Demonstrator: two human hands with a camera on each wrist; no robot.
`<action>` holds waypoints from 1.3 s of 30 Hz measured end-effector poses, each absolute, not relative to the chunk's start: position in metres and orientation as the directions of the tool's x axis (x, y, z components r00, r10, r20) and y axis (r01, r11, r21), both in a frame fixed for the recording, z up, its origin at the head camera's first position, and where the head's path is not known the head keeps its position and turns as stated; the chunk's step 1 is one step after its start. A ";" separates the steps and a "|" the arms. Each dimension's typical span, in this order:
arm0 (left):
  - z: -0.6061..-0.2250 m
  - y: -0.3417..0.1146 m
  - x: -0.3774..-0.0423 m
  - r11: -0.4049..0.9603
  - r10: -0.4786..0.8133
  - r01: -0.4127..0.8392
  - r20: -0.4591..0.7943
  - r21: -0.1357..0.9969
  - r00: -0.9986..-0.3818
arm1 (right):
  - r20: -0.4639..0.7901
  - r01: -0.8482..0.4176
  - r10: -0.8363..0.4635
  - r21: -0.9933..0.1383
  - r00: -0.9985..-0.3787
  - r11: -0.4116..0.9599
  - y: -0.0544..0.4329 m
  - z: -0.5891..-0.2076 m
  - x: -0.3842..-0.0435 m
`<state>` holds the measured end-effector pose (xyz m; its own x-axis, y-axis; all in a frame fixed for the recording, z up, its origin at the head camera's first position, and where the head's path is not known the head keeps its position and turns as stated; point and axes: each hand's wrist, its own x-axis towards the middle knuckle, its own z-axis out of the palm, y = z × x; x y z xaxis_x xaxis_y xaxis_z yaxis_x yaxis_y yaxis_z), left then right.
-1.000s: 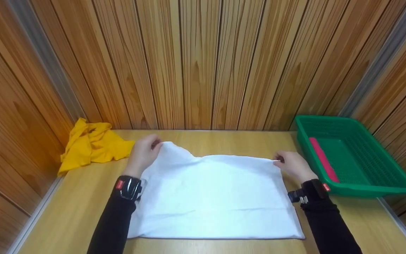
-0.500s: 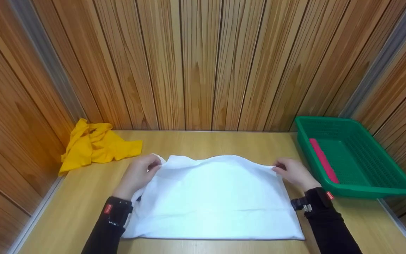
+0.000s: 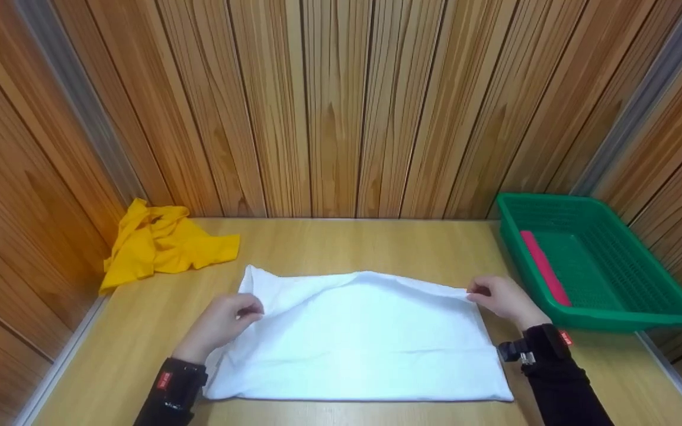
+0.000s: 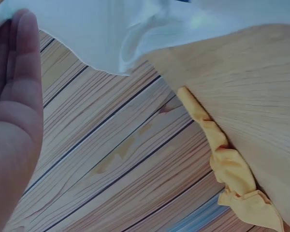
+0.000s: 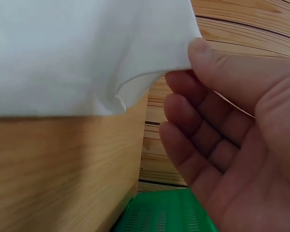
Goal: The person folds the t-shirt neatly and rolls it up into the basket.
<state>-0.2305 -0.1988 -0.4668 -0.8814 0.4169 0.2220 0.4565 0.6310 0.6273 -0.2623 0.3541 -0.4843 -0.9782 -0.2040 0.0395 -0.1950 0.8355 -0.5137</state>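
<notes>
A white cloth (image 3: 364, 331), folded to a wide rectangle, lies in front of me with its far edge lifted in a wavy line. At its left side my left hand (image 3: 219, 326) pinches the fabric, below a raised far-left corner. My right hand (image 3: 507, 300) holds the far-right corner. In the right wrist view, the thumb and index finger pinch the cloth (image 5: 87, 53), the other fingers curling loosely below. The left wrist view shows the left hand (image 4: 14, 111) at the cloth's edge, its fingertips partly cut off.
A crumpled yellow cloth (image 3: 163, 242) lies at the back left of the wooden table (image 3: 341, 242). At the right stands a green plastic basket (image 3: 619, 322) with a folded pink-red item (image 3: 545, 269) along its left wall. Wood-panelled walls enclose the table.
Both hands have come nearer to me, drawing the cloth's far edge down. My left hand has also moved left, leaving the far-left corner standing above it. Basket and yellow cloth stay put.
</notes>
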 end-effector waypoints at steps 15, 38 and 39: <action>-0.475 -0.221 -0.212 0.579 0.383 0.386 0.178 0.718 -0.906 | 0.055 -0.234 -0.237 -0.478 -0.970 0.847 0.369 -0.490 -0.248; -0.487 -0.241 -0.196 0.584 0.468 0.297 -0.014 0.756 -0.884 | -0.078 -0.215 -0.264 -0.386 -0.961 0.897 0.365 -0.504 -0.239; -0.488 -0.241 -0.195 0.591 0.471 0.298 -0.020 0.750 -0.882 | -0.083 -0.210 -0.261 -0.386 -0.962 0.898 0.364 -0.505 -0.239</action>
<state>-0.1955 -0.2411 -0.4875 -0.8822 0.4705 -0.0201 0.2979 0.5905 0.7500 -0.2394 0.3645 -0.5050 -0.9618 -0.2607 -0.0831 -0.2101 0.8983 -0.3859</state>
